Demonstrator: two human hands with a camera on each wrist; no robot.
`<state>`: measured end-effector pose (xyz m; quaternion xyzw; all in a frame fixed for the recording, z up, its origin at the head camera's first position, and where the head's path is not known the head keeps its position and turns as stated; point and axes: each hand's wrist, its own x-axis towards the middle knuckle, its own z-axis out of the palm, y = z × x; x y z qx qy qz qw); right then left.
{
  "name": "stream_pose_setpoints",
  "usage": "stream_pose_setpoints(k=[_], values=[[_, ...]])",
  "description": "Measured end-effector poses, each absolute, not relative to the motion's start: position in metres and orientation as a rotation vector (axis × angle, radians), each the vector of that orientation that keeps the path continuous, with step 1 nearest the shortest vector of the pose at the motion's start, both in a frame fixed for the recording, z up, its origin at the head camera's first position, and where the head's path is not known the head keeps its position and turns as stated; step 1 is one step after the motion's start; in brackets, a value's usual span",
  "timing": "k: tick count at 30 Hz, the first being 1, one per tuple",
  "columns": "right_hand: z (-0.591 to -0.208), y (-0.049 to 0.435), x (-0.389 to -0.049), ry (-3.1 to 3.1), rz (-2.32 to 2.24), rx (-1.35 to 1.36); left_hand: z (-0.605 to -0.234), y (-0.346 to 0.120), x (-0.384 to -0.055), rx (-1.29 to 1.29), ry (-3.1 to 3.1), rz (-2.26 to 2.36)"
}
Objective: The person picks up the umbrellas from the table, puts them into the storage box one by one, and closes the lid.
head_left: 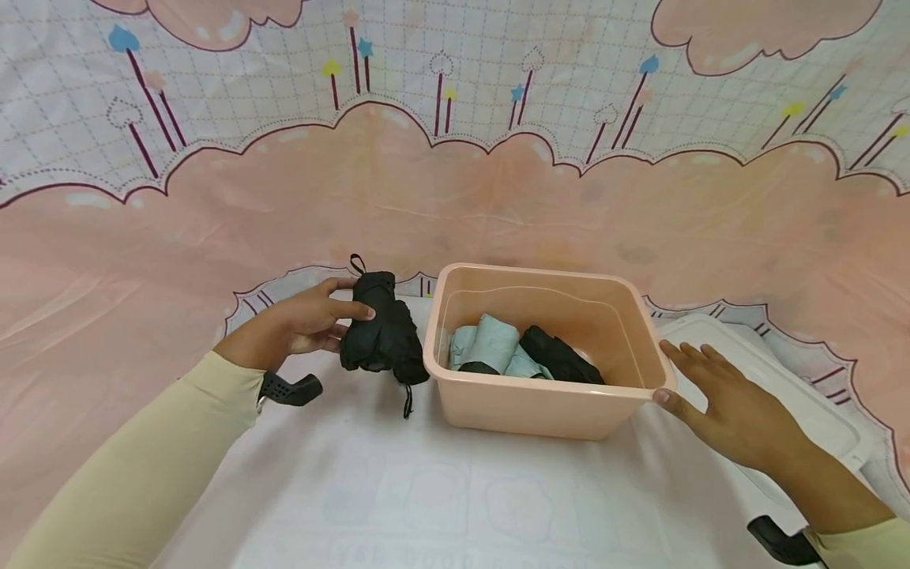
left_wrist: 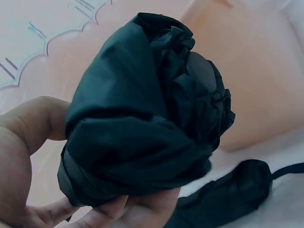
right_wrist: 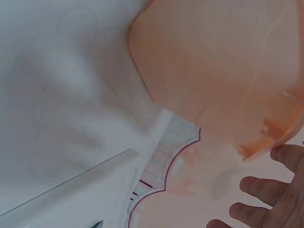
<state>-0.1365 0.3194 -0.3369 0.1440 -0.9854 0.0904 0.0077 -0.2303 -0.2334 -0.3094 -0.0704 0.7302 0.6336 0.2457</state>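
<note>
My left hand grips a black compact umbrella, folded up, with a loop at its top end. In the left wrist view the bunched cloth of the black umbrella fills the middle, thumb and fingers round it. Another black cloth roll with a cord lies below it there. To the right stands a peach plastic bin holding rolled light-blue bundles and a black bundle. My right hand rests its thumb and fingers, spread, against the bin's right rim.
A white lid lies right of the bin, partly under the right forearm. White cloth covers the surface. Behind hangs a peach and white printed sheet that meets the surface just beyond the bin.
</note>
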Motion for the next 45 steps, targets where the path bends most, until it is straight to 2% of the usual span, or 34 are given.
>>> stream_pose_setpoints(k=[22,45], values=[[-0.335,0.321,-0.136,-3.079,0.291,0.458,-0.271,-0.193,-0.226,-0.081,2.014,1.767],[-0.338,0.321,-0.134,-3.078,0.307,0.457,-0.271,-0.162,-0.229,-0.054,1.961,1.807]])
